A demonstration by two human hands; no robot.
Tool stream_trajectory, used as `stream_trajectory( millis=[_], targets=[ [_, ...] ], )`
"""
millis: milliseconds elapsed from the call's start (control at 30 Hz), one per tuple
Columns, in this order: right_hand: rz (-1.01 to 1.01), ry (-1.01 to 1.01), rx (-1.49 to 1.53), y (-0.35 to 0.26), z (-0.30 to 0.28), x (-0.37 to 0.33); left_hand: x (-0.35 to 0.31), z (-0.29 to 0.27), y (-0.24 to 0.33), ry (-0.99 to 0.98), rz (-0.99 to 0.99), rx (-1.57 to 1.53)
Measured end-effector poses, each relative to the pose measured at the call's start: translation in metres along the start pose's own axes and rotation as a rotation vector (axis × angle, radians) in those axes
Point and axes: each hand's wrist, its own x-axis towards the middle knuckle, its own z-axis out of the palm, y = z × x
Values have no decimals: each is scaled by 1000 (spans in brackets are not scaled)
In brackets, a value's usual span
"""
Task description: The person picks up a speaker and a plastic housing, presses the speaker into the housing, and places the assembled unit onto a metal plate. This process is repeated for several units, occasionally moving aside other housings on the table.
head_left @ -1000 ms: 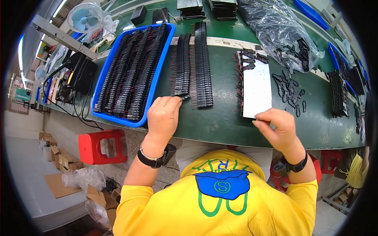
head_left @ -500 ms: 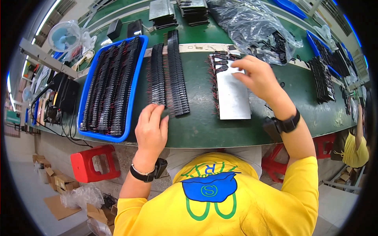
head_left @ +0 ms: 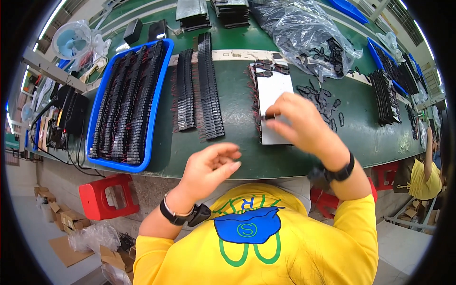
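My right hand [head_left: 301,127] is over the lower part of a white-topped stack of flat plates [head_left: 276,90]. Its thumb and fingertips pinch a small black part [head_left: 269,117] at the left edge of the stack. More small black parts with red wires line that edge, and a few lie across the top end. My left hand [head_left: 207,170] hovers above the table's near edge, fingers loosely curled and thumb apart, with nothing visible in it. Two long rows of black parts, a shorter one [head_left: 185,90] and a longer one [head_left: 210,90], lie beyond it to the left.
A blue tray [head_left: 97,128] full of black wired parts stands at left. Right of the plates lie loose black pieces [head_left: 323,100], below a clear plastic bag [head_left: 304,33]. Metal plate stacks [head_left: 192,14] sit at the back. A red stool [head_left: 107,197] is below the table.
My right hand has moved from the stack's upper part toward me, to its lower left edge. My left hand has left the black rows, moving right and nearer me. Loose black pieces came into view.
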Motion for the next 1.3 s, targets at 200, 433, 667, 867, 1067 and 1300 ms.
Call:
stream_trajectory(
  millis=[200,433,667,867,1067,1300],
  targets=[
    [31,118,129,-49,20,-35,16,16,-11,-43,-131,-331],
    [13,172,88,-48,36,-48,10,20,-15,-31,-121,-246],
    [17,198,127,-54,40,-54,5,24,-15,-18,-125,-198],
    [13,208,138,-52,39,-59,2,30,-14,35,67,-13],
    [-27,279,234,-51,42,-59,-1,23,-21,-62,148,-123],
    [-59,306,221,-52,41,-58,1,22,-22,-99,42,-276]
  ],
)
